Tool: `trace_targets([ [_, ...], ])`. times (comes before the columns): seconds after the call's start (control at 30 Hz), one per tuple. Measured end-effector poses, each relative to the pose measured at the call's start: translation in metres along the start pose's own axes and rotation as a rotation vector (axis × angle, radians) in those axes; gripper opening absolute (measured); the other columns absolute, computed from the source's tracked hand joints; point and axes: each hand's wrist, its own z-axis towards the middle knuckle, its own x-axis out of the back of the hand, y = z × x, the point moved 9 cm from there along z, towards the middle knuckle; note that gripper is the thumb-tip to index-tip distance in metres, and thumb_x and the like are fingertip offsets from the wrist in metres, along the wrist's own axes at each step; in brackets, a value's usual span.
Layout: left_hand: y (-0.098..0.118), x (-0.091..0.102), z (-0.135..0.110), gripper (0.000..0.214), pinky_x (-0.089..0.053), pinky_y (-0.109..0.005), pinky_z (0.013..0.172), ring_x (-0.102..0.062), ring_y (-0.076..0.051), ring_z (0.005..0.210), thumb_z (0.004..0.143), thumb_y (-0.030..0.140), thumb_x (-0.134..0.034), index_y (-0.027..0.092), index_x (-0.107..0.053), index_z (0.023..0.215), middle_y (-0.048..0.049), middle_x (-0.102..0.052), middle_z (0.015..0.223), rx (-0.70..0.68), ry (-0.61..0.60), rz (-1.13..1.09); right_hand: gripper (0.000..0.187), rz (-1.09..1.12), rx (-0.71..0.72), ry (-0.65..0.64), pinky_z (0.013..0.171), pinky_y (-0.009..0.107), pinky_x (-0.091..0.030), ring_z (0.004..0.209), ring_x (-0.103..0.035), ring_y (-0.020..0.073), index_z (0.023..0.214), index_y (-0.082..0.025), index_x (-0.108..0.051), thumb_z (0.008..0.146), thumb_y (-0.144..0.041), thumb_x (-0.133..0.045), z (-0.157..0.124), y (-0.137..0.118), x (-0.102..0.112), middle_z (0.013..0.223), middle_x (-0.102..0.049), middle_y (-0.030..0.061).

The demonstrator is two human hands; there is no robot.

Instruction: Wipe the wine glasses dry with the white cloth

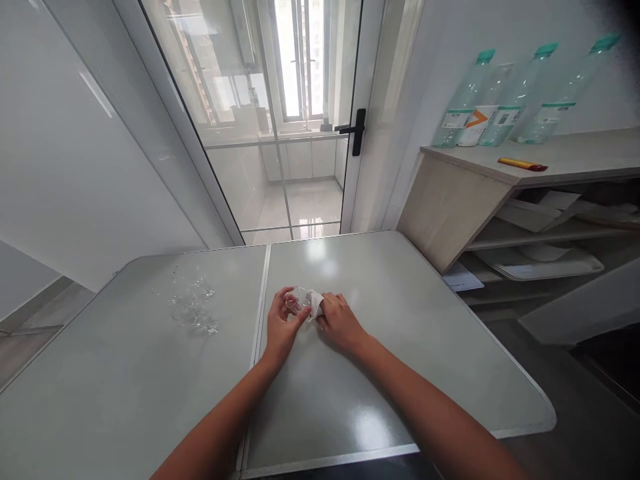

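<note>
Tabletop [125,373]: pale and glossy, standing before a glazed door [313,160].
Clear cluster [195,310]: transparent pieces on the table's left half, apart from the hands; single outlines cannot be told.
Left hand [283,320]: fingers curled around the clear vessel's left side.
Clear vessel [299,300]: between both hands, over the right half; probably light, stiff, slick and breakable, best cradled gently by its outer wall.
White cloth [315,301]: at the vessel's right end, seemingly soft.
Right hand [343,320]: gathered on the cloth, fingertips hidden.
</note>
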Motion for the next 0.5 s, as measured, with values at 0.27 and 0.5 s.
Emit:
trace_targets([
  [0.27,0.004,-0.002,-0.005,0.060,-0.054,-0.043,0.103,-0.069,-0.024,0.112,0.078,0.038,-0.083,0.024,-0.058,0.131,-0.0109,-0.069,0.126,-0.054,0.012,-0.061,0.064,0.007,-0.024,0.333,0.107,0.048,-0.038,0.128,-0.050,0.0320,0.149,-0.019,-0.041,0.088,-0.006,-0.049,-0.008,-0.002,0.035,0.142,-0.052,0.0179],
  [0.5,0.016,-0.001,-0.011,0.058,-0.056,-0.046,0.102,-0.071,-0.026,0.110,0.079,0.037,-0.083,0.023,-0.058,0.130,-0.0115,-0.070,0.123,-0.099,0.030,-0.053,0.055,-0.084,0.098,0.186,0.113,0.050,-0.028,0.108,-0.058,0.0284,0.146,-0.014,-0.048,0.091,-0.006,-0.044,-0.003,-0.016,0.026,0.120,-0.066,0.0151],
])
